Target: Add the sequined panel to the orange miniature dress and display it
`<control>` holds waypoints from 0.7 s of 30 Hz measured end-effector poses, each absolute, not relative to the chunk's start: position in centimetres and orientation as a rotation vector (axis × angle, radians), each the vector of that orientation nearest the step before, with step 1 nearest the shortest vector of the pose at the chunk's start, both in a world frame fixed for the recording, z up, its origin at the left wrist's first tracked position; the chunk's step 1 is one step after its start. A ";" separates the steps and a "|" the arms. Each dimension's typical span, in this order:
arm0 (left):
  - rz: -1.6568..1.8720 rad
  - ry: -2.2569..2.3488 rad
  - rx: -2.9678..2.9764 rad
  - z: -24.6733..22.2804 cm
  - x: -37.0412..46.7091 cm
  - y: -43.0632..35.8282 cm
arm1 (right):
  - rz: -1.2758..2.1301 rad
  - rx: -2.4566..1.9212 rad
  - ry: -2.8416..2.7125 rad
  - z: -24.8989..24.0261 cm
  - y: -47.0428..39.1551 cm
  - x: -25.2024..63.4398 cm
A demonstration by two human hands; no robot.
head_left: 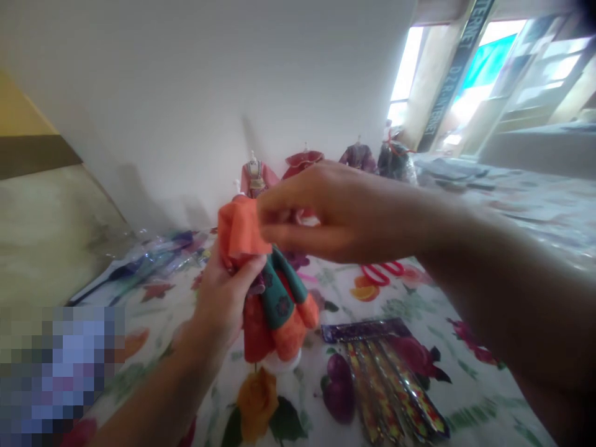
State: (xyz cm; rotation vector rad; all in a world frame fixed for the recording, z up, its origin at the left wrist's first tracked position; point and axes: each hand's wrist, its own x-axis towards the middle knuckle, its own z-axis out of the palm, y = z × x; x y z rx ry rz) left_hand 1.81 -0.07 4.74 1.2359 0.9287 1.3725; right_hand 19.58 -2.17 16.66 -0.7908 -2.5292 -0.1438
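Note:
A miniature dress [279,310] in green and orange stands upright on a round white base [289,363] in front of me. Bright orange cloth [239,228] is bunched over its top. My left hand [221,301] wraps around the upper part of the dress from the left, the thumb pressed just below the cloth. Reaching across from the right, my right hand [321,214] has its fingers curled together at the cloth's right edge. Its fingertips are blurred and partly hidden by the fabric.
Several small outfits on stands, including a pink one [257,179] and a purple one [358,156], line the wall. Red loops [384,272] lie behind my right wrist. A clear packet of patterned strips [391,379] rests on the floral tablecloth [344,304]; plastic bags [153,261] lie left.

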 end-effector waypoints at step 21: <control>1.578 0.912 1.486 4.2 2.1 -0.3 | -0.049 -0.704 -2.042 10.3 -2.0 18.5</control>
